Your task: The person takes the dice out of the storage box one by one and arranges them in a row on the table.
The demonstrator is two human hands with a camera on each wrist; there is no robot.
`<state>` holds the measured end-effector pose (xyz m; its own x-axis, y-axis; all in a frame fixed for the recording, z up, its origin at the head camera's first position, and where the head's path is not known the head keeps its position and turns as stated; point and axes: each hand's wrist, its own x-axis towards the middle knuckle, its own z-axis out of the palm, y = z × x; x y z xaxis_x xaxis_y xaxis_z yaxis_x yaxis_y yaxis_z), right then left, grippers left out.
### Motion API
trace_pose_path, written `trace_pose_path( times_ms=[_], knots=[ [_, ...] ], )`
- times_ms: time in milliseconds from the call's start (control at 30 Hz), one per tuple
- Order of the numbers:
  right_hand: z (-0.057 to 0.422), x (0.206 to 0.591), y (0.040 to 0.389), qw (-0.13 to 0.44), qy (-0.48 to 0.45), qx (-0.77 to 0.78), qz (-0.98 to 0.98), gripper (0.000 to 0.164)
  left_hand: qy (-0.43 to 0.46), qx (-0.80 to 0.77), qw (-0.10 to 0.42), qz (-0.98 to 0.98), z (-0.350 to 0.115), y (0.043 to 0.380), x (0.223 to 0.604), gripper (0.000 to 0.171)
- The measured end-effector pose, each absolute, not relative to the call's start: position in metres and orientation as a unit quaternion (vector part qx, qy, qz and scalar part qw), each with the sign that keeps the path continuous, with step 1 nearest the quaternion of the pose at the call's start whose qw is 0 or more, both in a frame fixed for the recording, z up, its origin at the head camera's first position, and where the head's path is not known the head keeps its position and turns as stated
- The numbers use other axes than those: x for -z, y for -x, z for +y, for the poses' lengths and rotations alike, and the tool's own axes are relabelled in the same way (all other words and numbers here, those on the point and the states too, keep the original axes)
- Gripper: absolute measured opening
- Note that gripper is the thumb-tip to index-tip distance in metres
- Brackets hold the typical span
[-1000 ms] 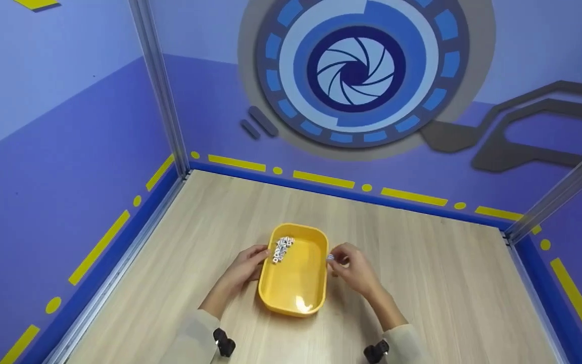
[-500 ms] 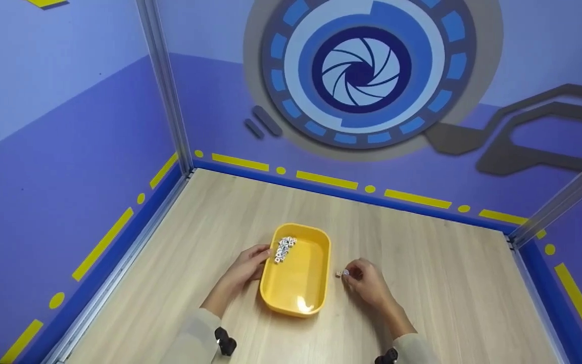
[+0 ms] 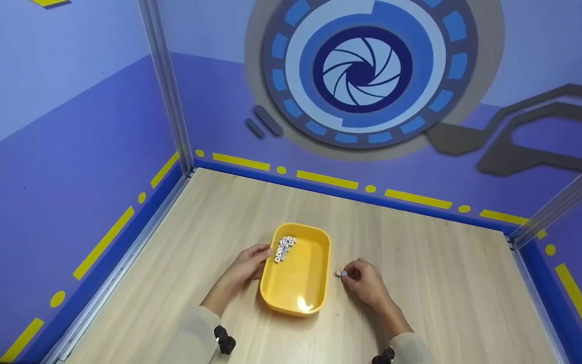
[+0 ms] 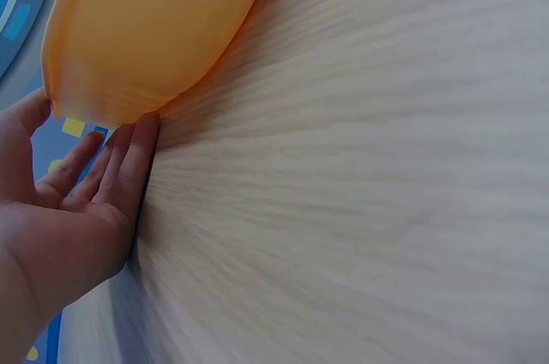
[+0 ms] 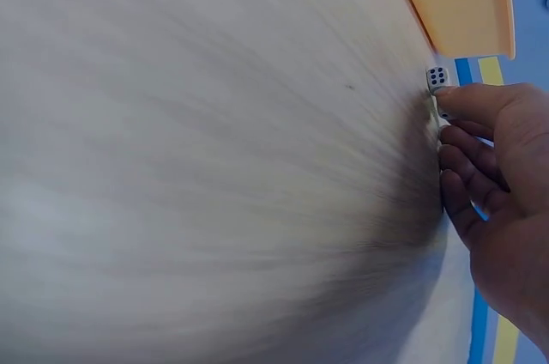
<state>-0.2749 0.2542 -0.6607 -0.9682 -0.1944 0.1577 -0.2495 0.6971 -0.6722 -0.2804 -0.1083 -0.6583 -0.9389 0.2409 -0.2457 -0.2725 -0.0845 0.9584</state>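
My left hand (image 3: 246,264) holds the left side of a yellow tray (image 3: 296,311). In the left wrist view its thumb is up at the rim and its fingers reach to the bottom edge of the wall. Inside the tray, small white dice (image 3: 284,248) lie in a cluster along the left side. To the right of the tray, my right hand (image 3: 367,283) pinches a die (image 3: 344,273) between thumb and fingers, low over the table. Right beside that one is another die (image 5: 437,78), with six dark pips showing; the thumb partly covers the pinched die in the right wrist view.
A light wooden table (image 3: 422,263) carries the tray. Blue panels (image 3: 210,111) with yellow markings wall it in at the back and both sides, with metal posts (image 3: 170,91) at the corners. A black wrist camera (image 3: 225,341) sits at each sleeve.
My right hand has moved from the tray's right wall outward and down to the table, where a die has come into view beside its fingertips. The left hand stays at the tray.
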Motion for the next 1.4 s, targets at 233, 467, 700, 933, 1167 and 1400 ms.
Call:
trace_pose_path(
  times_ms=[233,467,700,933,1167,1400],
  knots=[
    [0.251,0.664,0.277,0.047,-0.136,-0.368,-0.918,0.01,0.016,-0.739,0.175,0.651,-0.112,0.278,0.656,0.058],
    [0.252,0.666,0.277,0.05,-0.13,-0.365,-0.92,0.011,0.005,-0.74,0.182,0.648,-0.111,0.279,0.655,0.059],
    [0.251,0.666,0.279,0.053,-0.135,-0.353,-0.924,0.014,0.008,-0.746,0.183,0.64,-0.109,0.279,0.657,0.058],
    [0.25,0.666,0.279,0.04,-0.122,-0.352,-0.927,0.011,0.0,-0.752,0.185,0.632,-0.108,0.28,0.659,0.056],
    [0.25,0.667,0.278,0.035,-0.132,-0.364,-0.921,0.013,0.022,-0.745,0.185,0.641,-0.108,0.28,0.659,0.056],
    [0.249,0.643,0.281,-0.019,-0.127,-0.376,-0.918,0.023,0.022,-0.744,0.185,0.641,-0.109,0.281,0.659,0.055]
  ],
)
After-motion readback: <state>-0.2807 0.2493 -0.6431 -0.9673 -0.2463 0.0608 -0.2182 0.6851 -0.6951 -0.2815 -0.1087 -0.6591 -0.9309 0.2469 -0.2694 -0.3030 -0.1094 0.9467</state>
